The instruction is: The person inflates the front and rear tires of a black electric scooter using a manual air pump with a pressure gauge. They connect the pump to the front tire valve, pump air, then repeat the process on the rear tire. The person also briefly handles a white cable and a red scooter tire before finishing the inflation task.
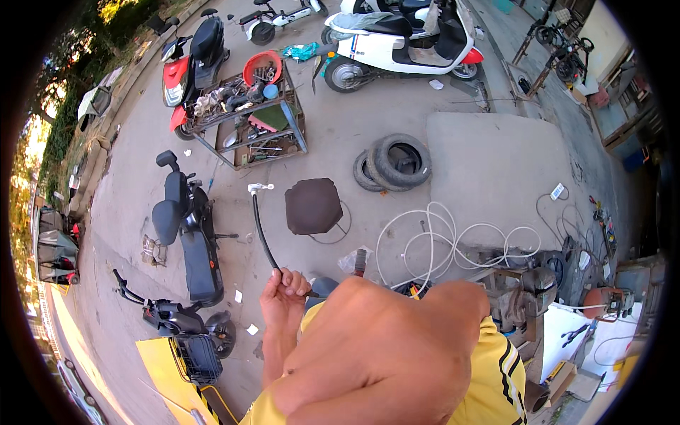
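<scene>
My left hand [285, 292] is closed around a black hose [262, 230] below its middle. From the fist the hose rises in a slight curve to a silver, T-shaped metal fitting [260, 188] at its top. A short dark piece also shows on the right side of the fist. My bent right arm [382, 347] fills the lower middle, very close and large, and its hand does not show. Just beyond it stands a dark handle-like thing with a reddish part [361, 263], beside a clear plastic bag [347, 262].
A brown-topped stool [313, 205] stands ahead, with stacked tyres [400, 162] to its right. White hose [432, 241] lies in loops on the ground. A tool cart [290, 126] and a white scooter [418, 49] are farther off; black scooters [202, 262] stand left, a red compressor [601, 302] right.
</scene>
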Tool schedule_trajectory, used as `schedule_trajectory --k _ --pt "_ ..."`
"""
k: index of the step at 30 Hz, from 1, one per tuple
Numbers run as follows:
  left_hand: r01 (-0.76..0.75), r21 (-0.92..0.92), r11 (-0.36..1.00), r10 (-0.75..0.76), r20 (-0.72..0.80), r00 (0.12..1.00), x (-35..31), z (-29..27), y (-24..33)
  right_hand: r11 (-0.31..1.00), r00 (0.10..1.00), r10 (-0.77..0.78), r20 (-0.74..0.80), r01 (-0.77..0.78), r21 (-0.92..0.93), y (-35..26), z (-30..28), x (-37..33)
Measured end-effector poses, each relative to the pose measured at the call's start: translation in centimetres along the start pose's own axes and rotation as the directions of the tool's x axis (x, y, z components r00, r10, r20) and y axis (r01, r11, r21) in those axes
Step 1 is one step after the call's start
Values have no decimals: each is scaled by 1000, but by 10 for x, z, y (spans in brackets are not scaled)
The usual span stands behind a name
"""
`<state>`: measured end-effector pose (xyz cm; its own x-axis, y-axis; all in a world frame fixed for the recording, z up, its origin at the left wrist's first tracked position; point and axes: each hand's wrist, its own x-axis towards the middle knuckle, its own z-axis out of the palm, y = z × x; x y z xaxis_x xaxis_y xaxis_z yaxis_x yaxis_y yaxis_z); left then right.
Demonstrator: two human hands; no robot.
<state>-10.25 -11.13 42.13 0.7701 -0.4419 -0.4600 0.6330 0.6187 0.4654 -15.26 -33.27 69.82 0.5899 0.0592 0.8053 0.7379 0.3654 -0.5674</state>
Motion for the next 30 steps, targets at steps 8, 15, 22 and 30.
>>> schedule_trajectory --k 8,15,22,30 --pt "-44 -80 996 44 4 999 4 -28 50 984 978 159 -131 -146 102 83 41 21" --pt "-61 -19 998 62 12 998 19 -49 110 965 970 239 55 -243 98 148 71 73" --pt "-128 21 992 130 -143 981 20 -82 190 890 884 454 112 -457 4 264 70 87" --pt "-51 270 961 60 -25 998 24 -115 241 403 380 884 -273 -915 31 422 100 -16"
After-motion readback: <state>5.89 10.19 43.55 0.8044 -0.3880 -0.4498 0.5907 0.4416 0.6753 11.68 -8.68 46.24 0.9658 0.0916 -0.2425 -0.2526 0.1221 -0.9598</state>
